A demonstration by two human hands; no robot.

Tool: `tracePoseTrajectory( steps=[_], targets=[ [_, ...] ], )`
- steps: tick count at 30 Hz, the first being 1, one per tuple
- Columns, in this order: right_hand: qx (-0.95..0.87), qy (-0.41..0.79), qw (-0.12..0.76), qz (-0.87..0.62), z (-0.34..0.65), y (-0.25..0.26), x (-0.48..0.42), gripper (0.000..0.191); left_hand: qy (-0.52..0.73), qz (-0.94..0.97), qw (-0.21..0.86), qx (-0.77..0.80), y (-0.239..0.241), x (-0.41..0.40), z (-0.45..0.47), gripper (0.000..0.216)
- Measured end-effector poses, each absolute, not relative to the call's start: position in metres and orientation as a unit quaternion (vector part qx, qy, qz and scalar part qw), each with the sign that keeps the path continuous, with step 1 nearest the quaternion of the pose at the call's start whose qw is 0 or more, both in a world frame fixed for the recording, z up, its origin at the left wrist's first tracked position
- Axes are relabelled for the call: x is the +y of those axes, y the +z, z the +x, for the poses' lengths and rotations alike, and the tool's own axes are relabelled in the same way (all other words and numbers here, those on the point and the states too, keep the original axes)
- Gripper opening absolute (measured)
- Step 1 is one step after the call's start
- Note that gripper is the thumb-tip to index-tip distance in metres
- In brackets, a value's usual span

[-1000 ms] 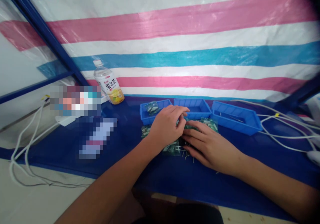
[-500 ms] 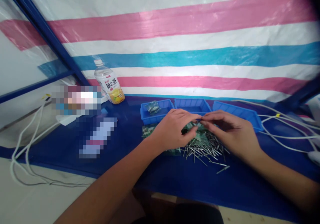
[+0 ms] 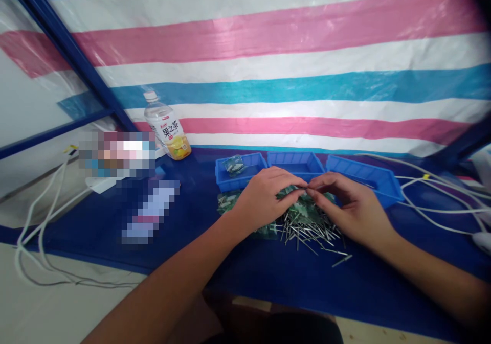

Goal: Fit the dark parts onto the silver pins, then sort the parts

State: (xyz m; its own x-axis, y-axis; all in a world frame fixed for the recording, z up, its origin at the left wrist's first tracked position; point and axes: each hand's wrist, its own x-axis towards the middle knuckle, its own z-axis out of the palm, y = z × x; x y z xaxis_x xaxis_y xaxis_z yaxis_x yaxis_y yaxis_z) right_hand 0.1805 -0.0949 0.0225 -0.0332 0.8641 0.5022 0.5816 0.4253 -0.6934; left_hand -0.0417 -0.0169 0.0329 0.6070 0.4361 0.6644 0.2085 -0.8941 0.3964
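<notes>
My left hand (image 3: pixel 264 198) and my right hand (image 3: pixel 347 203) meet fingertip to fingertip over the middle of the blue table. Thumb and forefinger of each are closed in a pinch, apparently on the edge of a small clear greenish plastic bag (image 3: pixel 303 208); the pinched part is mostly hidden by the fingers. Just below lies a heap of thin silvery metal pins that look like blind rivets (image 3: pixel 307 231). One loose rivet (image 3: pixel 342 260) rests nearer the front edge. Beside my left wrist are more plastic bags (image 3: pixel 227 201), partly covered by the hand.
Behind my hands stand a left blue bin (image 3: pixel 230 184) with a filled small bag (image 3: pixel 233 165) in it, a middle bin (image 3: pixel 295 156) and a right bin (image 3: pixel 391 193). A drink bottle (image 3: pixel 168 124) is at the back left. White cables (image 3: pixel 441 208) run along the right.
My fingertips have dipped slightly, and the left thumb has come up to its forefinger. The right hand has shifted a little left. The bluish strip between the fingertips is no longer visible.
</notes>
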Motion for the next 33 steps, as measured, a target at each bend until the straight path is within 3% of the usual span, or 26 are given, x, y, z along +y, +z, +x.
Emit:
tracePoseTrajectory(
  steps=[11,18,23,33],
  targets=[
    [-0.724,0.157,0.430,-0.516,0.182,0.020,-0.093,0.005,0.411,0.881,0.165,0.166,0.031,-0.017,-0.039,0.019],
    [-0.712,0.172,0.458,-0.504,0.179,0.017,-0.095,0.016,0.414,0.873,0.195,0.170,0.034,-0.020,-0.040,0.020],
    [-0.718,0.166,0.452,-0.502,0.181,0.023,-0.094,0.030,0.424,0.877,0.144,0.175,0.033,-0.019,-0.041,0.025],
    [-0.722,0.096,0.436,-0.528,0.186,0.027,-0.092,0.008,0.355,0.912,0.080,0.189,0.020,-0.017,-0.038,0.035]
  ],
)
